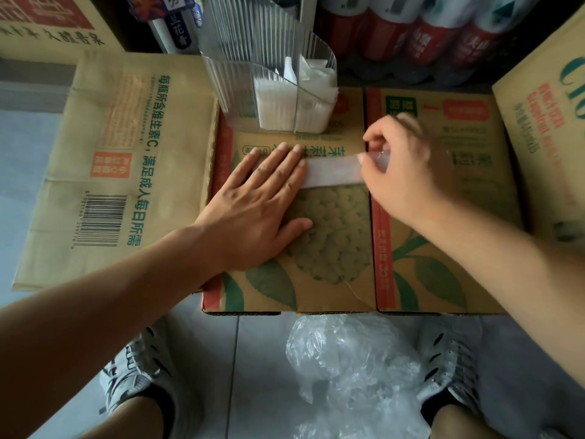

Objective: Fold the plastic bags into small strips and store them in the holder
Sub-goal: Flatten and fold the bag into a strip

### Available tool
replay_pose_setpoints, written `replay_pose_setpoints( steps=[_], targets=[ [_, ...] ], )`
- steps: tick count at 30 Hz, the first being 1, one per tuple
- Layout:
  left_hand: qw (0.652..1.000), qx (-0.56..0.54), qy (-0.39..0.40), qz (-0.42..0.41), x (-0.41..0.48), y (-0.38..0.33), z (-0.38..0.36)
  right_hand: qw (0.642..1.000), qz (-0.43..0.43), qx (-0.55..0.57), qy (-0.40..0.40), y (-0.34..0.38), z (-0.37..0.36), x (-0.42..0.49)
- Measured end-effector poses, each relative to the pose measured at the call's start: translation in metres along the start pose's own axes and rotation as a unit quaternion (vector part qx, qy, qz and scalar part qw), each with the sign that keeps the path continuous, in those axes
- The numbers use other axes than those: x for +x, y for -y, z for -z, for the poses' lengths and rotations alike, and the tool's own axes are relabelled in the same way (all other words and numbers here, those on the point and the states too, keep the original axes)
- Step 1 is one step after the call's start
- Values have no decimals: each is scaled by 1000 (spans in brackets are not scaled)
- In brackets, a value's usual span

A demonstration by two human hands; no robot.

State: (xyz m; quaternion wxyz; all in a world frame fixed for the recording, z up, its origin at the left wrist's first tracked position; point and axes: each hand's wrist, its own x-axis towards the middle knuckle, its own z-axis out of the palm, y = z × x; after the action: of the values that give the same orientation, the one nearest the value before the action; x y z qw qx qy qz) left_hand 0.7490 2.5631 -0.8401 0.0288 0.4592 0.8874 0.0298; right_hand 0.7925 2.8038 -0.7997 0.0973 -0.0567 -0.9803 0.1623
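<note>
A plastic bag folded into a long pale strip lies across the top of a cardboard box. My left hand lies flat with straight fingers pressing the strip's left end down. My right hand pinches the strip's right end between thumb and fingers and lifts it slightly. A clear ribbed plastic holder stands at the back of the box, with several folded white bags upright in its compartments. A heap of crumpled clear plastic bags sits on the floor between my feet.
A flattened carton lies to the left and another carton stands at the right. Packs of red-labelled bottles line the back. My two shoes rest on the tiled floor below the box edge.
</note>
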Motion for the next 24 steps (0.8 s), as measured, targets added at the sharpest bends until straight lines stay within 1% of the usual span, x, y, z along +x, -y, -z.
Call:
replay_pose_setpoints(
  steps=[1,2,4,6,8,9,12,16,19,22,24],
  targets=[
    [1000,-1,-2,-1,0,0,0,998,62,-24,-23,5,-3,-8],
    [1000,-3,-5,-2,0,0,-1,992,123,-36,-20,11,-7,-17],
    [1000,-6,-16,-4,0,0,-1,977,193,-59,70,25,-17,-37],
    [1000,-8,-18,-4,0,-1,-1,958,217,-128,140,34,-21,-51],
    [1000,-3,-16,-3,0,0,-1,943,205,-203,167,35,-21,-58],
    [1000,-1,-15,-3,0,0,-2,941,188,-221,173,34,-20,-59],
    [1000,0,-18,-5,0,0,-2,942,157,-245,167,32,-16,-54],
    [1000,0,-16,-4,0,0,-2,931,181,-266,170,34,-17,-50],
    [1000,1,-17,-4,0,-1,-1,938,178,-233,188,27,-21,-48],
    [1000,0,-9,-1,0,0,-1,958,109,-171,204,10,-21,-48],
    [1000,-3,-3,1,0,0,0,965,67,-155,203,-4,-16,-51]
  ],
)
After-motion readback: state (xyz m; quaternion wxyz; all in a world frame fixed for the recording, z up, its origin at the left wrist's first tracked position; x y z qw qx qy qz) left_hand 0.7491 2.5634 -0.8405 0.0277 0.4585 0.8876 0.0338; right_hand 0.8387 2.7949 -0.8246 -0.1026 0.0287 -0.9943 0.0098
